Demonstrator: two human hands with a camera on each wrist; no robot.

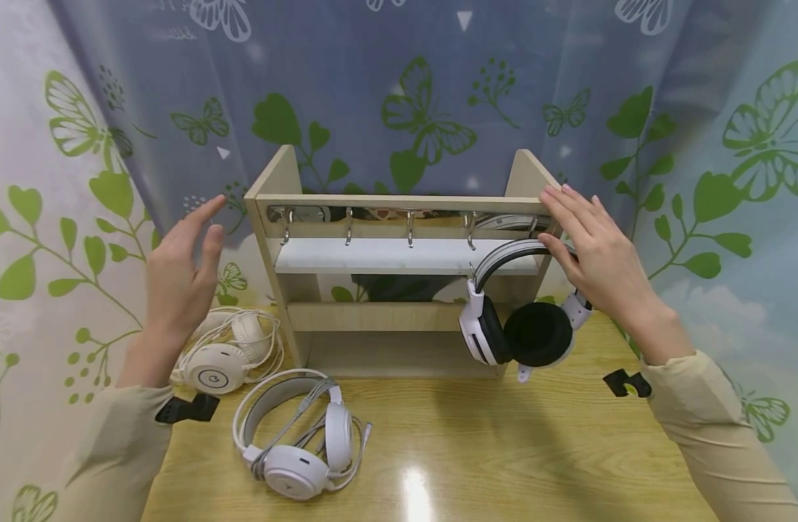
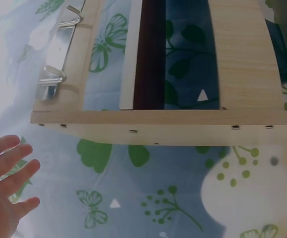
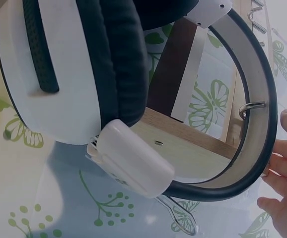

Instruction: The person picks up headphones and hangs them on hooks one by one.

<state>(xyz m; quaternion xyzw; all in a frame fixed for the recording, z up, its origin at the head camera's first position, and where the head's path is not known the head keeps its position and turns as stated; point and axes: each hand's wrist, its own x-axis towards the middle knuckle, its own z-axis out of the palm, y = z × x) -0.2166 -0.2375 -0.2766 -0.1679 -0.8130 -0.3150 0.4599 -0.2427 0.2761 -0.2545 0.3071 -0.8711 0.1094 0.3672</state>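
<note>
- Hanging at the right of the head view: 1 white headset (image 1: pixel 535 335) with black ear cushions, its headband (image 3: pixel 263 129) passing over the hook at the right end of the rack (image 1: pixel 405 317).
- Right hand (image 1: pixel 597 243): fingers straight and released, lying over the rack's upper right corner, just beside the headband. Cannot tell whether the thumb touches the band.
- Left hand (image 1: pixel 180 272): raised in the air at centre left of the frame, apart from the rack; fingers loosely extended, grasping nothing.
- Rack: pale wood, upright at mid-frame; 5 metal hooks (image 1: pixel 409 230) in a row along the upper front, a white shelf (image 1: pixel 385 255) behind and below them.
- Surface: yellowish wood-grain tabletop (image 1: pixel 477 449), glossy; 1 bright reflection at bottom centre, a soft shadow to the right of it.
- Also on the tabletop: 1 white headset with grey cable (image 1: pixel 297 464) at lower left, lying on its side; 1 cream headset (image 1: pixel 216 368) behind it, at the rack's left foot, cable looped around it.
- Room: printed cloth (image 1: pixel 346 65) across the back, blue-grey with green butterflies and leaves; paler panels fill the left and right edges.
- Beige sleeves (image 1: pixel 705 399) at both lower corners, 1 black strap (image 1: pixel 187 409) near each cuff.
</note>
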